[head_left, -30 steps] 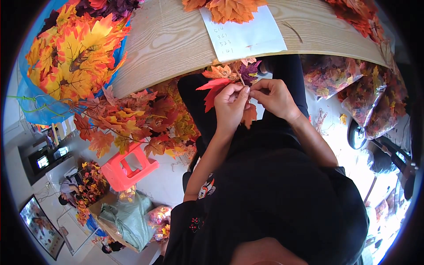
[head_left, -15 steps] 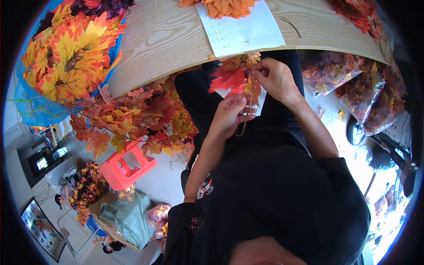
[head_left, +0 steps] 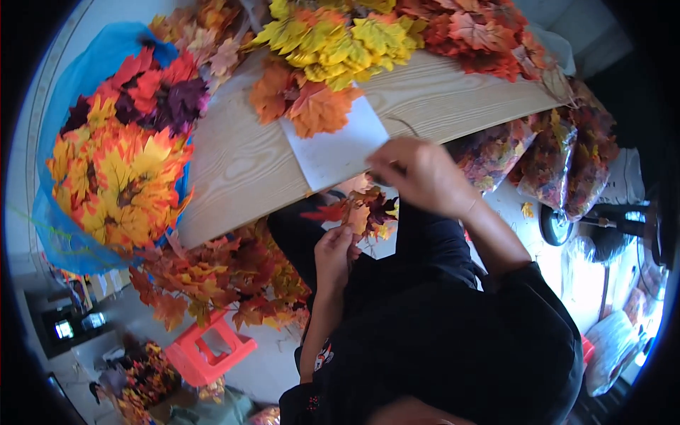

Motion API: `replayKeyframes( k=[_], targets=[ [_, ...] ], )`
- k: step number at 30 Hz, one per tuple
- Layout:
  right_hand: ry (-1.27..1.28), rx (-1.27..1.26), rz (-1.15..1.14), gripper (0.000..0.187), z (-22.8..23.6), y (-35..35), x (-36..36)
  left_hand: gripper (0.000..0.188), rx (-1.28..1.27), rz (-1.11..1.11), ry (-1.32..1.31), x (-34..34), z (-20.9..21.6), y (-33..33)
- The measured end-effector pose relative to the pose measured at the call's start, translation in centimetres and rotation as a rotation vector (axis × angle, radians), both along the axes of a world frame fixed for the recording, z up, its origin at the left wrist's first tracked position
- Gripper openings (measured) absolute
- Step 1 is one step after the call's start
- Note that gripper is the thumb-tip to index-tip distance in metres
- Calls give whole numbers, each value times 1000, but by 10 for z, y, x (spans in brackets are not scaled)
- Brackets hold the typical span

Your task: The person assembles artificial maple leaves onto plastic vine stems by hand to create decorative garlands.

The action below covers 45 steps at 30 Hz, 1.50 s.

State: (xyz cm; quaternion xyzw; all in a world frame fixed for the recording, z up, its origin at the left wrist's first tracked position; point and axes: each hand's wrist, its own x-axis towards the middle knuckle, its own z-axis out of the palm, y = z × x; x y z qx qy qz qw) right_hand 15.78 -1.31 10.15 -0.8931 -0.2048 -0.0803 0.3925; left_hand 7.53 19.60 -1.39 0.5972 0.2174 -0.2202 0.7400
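Below the table's front edge, my left hand [head_left: 336, 253] is closed around the stems of a small bunch of artificial maple leaves [head_left: 360, 217] in orange, red, dark purple and yellow. The bunch points away from me, over my lap. My right hand [head_left: 425, 177] is raised to the right of the bunch, over the table's edge, and apart from the leaves. Motion smears its curled fingers, so I cannot tell whether anything thin is between them. A white sheet of paper [head_left: 333, 154] lies on the wooden table [head_left: 237, 156], partly under an orange leaf cluster [head_left: 322, 110].
Yellow leaves [head_left: 354, 46] and red-orange leaves [head_left: 474, 35] are heaped along the table's far side. At left stands a blue bag [head_left: 67, 241] of leaves. More leaf sprays [head_left: 227, 269] hang below the table, near a pink stool [head_left: 241, 347]. Clear bags of leaves [head_left: 549, 166] sit at right.
My right hand has left the leaf bunch and moved up toward the table's edge. The left still grips the stems. My view has tilted up, showing more of the table's far side.
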Motion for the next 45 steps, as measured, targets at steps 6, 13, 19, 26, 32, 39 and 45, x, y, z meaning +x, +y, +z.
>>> replayKeyframes(
  k=[6,13,19,26,32,39,45],
  targets=[
    [-372,46,-806,23,17,-147,122,20,-140,152,-12,4,1,-1],
    [-209,-223,-927,28,9,-206,170,20,-197,143,-51,5,-3,2],
    [-214,-59,-947,27,8,-231,172,21,-170,176,-20,7,2,3],
    [-220,-239,-796,40,12,-229,173,21,-189,201,11,7,-1,1],
    [-181,-374,-732,38,18,-216,167,22,-192,200,16,5,-2,2],
    [-232,-189,-757,27,16,-220,172,22,-192,214,15,3,-3,4],
    [-206,-166,-815,30,13,-223,174,21,-176,211,34,4,-4,3]
  ],
)
